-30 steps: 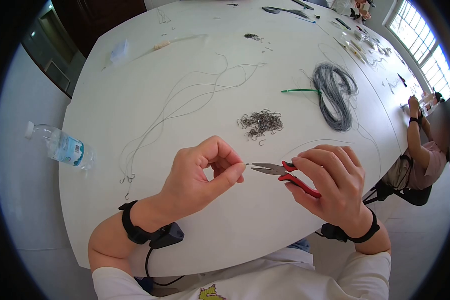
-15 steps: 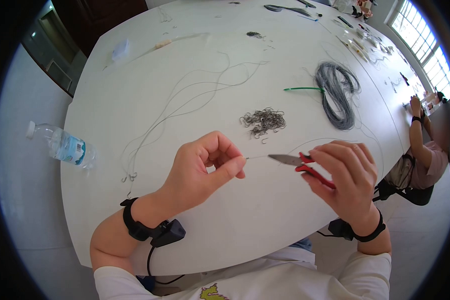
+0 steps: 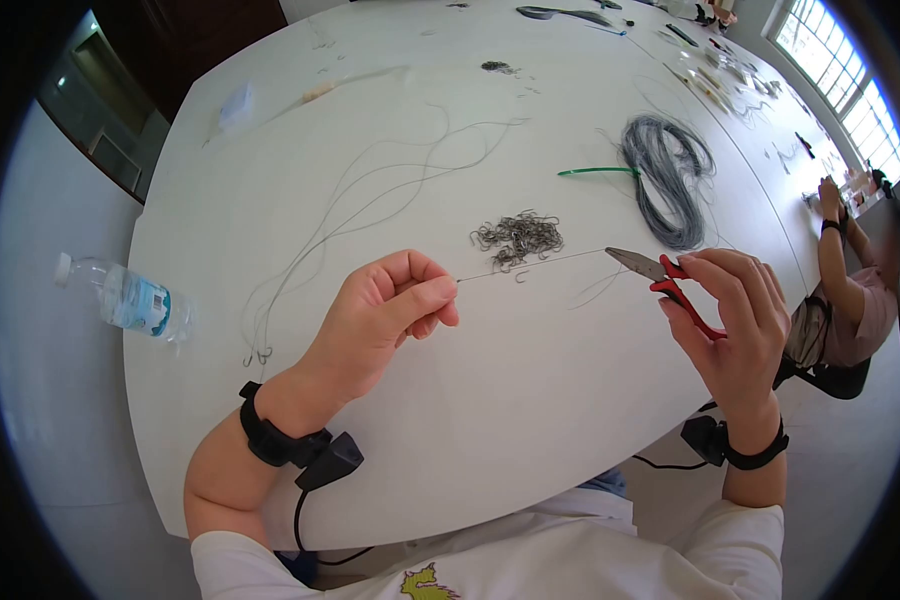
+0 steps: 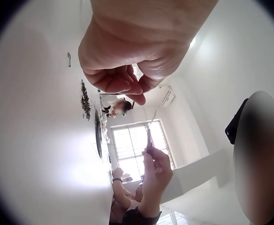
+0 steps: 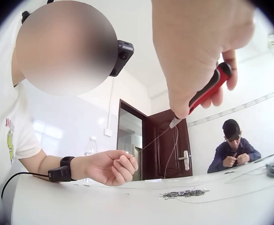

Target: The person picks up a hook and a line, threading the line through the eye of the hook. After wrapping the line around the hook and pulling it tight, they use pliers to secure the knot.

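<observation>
A thin fishing line [image 3: 535,265] runs taut between my two hands in the head view. My left hand [image 3: 370,312] pinches its near end between thumb and forefinger, with a tiny dark bit showing at the fingertips; whatever else lies inside that grip is hidden. My right hand [image 3: 738,318] holds red-handled pliers [image 3: 634,263], whose tips meet the line's other end. A loose tail of line curls below the tips. Just behind the line lies a heap of fish hooks [image 3: 520,235], also seen in the right wrist view as a low dark pile [image 5: 184,193].
Right of the heap lies a hank of grey line [image 3: 673,225] with a green tie [image 3: 592,171]. Long strands ending in hooks [image 3: 258,357] stretch across the left side. A water bottle [image 3: 135,295] lies at the left edge. Another person [image 3: 850,305] sits at the right.
My right hand with the pliers has drawn away to the right and forward, stretching the line. My left hand has moved slightly left and forward, still pinching.
</observation>
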Motion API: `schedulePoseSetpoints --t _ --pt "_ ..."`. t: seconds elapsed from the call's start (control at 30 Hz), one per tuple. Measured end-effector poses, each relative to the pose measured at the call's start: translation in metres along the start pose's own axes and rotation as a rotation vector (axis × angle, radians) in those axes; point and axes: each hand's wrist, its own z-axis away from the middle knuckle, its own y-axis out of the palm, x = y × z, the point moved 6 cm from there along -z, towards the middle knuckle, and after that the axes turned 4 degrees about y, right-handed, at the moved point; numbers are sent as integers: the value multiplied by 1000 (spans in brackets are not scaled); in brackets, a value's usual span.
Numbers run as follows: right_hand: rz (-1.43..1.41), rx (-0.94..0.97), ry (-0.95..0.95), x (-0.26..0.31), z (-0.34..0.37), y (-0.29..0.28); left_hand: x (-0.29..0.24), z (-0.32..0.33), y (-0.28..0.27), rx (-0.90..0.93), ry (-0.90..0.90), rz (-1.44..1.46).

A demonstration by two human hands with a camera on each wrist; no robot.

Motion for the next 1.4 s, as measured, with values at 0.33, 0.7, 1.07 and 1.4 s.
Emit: schedulePoseSetpoints --t 0.33,0.7,1.07,1.4 --pt "71 -16 29 -14 4 0 2 -1 -1 2 -5 36" --pt "83 -1 63 -16 13 0 3 3 -2 -3 11 22" --pt "-311 347 423 -76 21 38 -2 -1 0 42 43 -91" --pt "87 479 251 -95 -10 115 25 15 35 393 -138 -287"
